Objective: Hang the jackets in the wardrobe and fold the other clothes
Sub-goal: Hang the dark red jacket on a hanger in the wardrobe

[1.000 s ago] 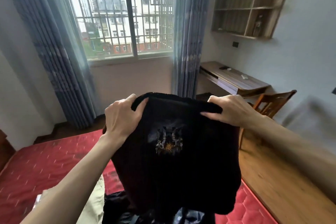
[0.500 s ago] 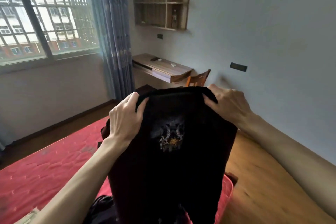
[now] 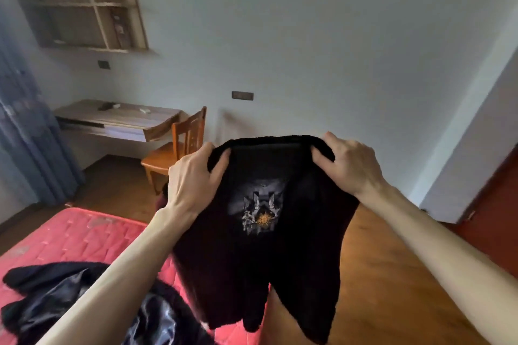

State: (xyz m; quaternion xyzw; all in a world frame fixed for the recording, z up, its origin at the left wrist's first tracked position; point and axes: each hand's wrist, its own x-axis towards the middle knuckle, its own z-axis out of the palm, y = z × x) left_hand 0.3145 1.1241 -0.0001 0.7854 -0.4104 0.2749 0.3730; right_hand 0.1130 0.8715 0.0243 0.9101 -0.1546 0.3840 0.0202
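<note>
A black garment (image 3: pixel 280 260) with a small grey and orange emblem hangs in the air in front of me. My left hand (image 3: pixel 193 179) grips its top left corner and my right hand (image 3: pixel 350 165) grips its top right corner, so it hangs flat between them. Its lower edge dangles over the side of the red mattress (image 3: pixel 78 235). A second dark garment with a shiny lining (image 3: pixel 56 294) lies crumpled on the mattress at the lower left, partly behind my left forearm.
A wooden chair (image 3: pixel 173 154) stands by a wall-mounted desk (image 3: pixel 117 120) at the left, under a wooden wall shelf (image 3: pixel 81 3). Blue curtains (image 3: pixel 25 134) hang at the far left. Wooden floor (image 3: pixel 378 274) lies to the right; a red-brown door (image 3: pixel 499 210) shows at the right edge.
My view has swung right, away from the window toward the bare wall and door. Both hands keep the same grip on the black garment, held up in front of me.
</note>
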